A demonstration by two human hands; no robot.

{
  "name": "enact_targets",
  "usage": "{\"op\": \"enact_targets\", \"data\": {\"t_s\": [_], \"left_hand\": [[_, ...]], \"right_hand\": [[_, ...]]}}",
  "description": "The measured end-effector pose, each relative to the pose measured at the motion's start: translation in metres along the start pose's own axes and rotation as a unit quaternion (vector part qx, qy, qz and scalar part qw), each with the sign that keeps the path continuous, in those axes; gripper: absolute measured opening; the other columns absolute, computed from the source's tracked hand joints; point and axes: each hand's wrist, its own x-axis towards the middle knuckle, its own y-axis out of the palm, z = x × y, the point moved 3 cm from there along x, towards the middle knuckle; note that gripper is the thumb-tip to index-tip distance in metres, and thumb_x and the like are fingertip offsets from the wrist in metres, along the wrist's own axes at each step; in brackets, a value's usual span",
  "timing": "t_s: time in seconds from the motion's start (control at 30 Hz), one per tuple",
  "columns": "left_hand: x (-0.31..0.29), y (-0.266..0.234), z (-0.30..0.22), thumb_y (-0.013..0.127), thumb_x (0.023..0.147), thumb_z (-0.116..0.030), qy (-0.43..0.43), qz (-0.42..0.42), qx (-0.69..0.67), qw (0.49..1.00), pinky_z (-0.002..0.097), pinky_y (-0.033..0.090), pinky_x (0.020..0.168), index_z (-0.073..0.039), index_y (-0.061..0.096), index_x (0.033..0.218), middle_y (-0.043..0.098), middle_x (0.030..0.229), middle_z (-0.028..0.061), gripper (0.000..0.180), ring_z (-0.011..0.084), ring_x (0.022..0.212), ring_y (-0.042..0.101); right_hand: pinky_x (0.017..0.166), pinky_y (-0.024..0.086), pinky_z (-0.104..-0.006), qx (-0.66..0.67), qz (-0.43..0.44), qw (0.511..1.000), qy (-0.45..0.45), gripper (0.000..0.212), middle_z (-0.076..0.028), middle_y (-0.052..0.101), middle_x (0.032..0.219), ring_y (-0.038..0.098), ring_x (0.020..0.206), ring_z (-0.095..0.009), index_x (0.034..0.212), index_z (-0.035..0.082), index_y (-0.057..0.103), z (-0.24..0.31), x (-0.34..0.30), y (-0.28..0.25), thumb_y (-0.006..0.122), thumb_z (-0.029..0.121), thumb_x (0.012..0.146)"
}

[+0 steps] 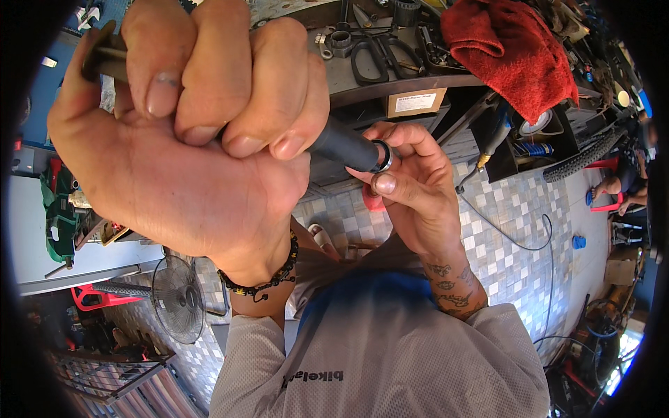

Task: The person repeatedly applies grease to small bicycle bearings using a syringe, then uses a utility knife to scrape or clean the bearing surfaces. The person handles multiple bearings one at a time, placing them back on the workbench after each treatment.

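Close to the camera, my left hand (188,160) is closed round a black tube (346,146) that slants down to the right. A dark brownish metal piece (104,61) pokes out by the thumb, mostly covered by the hand. At the tube's lower right end is a thin silvery ring (383,157). My right hand (425,195) holds this ring end with its thumb and fingertips. Whether the ring is fixed to the tube I cannot tell.
Ahead is a workbench (334,87) with black-handled scissors (383,59), sockets and a red cloth (509,52). A small cardboard box (417,102) sits below its edge. To the right are a bicycle tyre (584,157) and a cable (512,240); at left stands a fan (178,299).
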Motion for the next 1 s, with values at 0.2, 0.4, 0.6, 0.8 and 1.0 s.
{"op": "enact_targets", "data": {"t_s": [0.2, 0.4, 0.6, 0.8, 1.0], "left_hand": [[-0.001, -0.002, 0.001, 0.039, 0.102, -0.027, -0.003, 0.001, -0.008, 1.000, 0.0303, 0.033, 0.048, -0.017, 0.039, 0.072, 0.035, 0.058, -0.0037, 0.032, 0.0113, 0.049, 0.031], [0.002, 0.001, -0.004, 0.045, 0.105, -0.033, 0.056, 0.001, -0.062, 0.997, 0.0316, 0.038, 0.059, -0.014, 0.044, 0.081, 0.041, 0.069, -0.0001, 0.031, 0.0136, 0.060, 0.038], [0.021, -0.001, 0.024, 0.066, 0.094, -0.017, 0.169, 0.084, 0.593, 0.783, 0.0351, 0.046, 0.087, -0.009, 0.074, 0.107, 0.059, 0.111, 0.0092, 0.019, 0.0198, 0.094, 0.054], [0.045, -0.029, 0.097, 0.067, 0.076, 0.007, 0.100, 0.201, 0.550, 0.804, 0.0497, 0.031, 0.122, -0.012, 0.079, 0.097, 0.055, 0.114, 0.0083, 0.031, 0.0270, 0.117, 0.058], [0.014, -0.019, 0.084, 0.062, 0.076, 0.011, 0.112, 0.058, 0.686, 0.717, 0.0542, 0.033, 0.121, -0.010, 0.069, 0.127, 0.054, 0.133, 0.0163, 0.055, 0.0367, 0.127, 0.054]], "right_hand": [[0.101, 0.057, -0.0378, -0.006, 0.003, 1.000, 0.002, 0.043, -0.015, 0.059, 0.131, 0.064, 0.114, -0.018, 0.123, 0.004, 0.062, 0.000, 0.000, -0.001, 0.073, -0.015, 0.085], [0.104, 0.056, -0.0459, 0.036, -0.009, 0.999, 0.017, 0.040, -0.016, 0.060, 0.128, 0.064, 0.118, -0.023, 0.124, 0.001, 0.059, 0.005, -0.008, -0.008, 0.069, -0.013, 0.088], [0.104, 0.056, -0.0467, -0.040, -0.086, 0.995, -0.033, 0.042, -0.017, 0.061, 0.127, 0.066, 0.117, -0.029, 0.130, 0.000, 0.053, 0.031, -0.025, -0.035, 0.064, -0.010, 0.091], [0.102, 0.057, -0.0448, -0.169, -0.123, 0.970, -0.120, 0.045, -0.015, 0.061, 0.124, 0.066, 0.114, -0.028, 0.130, 0.000, 0.054, 0.058, -0.046, -0.043, 0.068, -0.008, 0.087], [0.098, 0.058, -0.0448, -0.274, -0.088, 0.943, -0.164, 0.048, -0.014, 0.061, 0.120, 0.066, 0.111, -0.026, 0.128, 0.001, 0.053, 0.065, -0.039, -0.031, 0.072, -0.008, 0.084]]}}
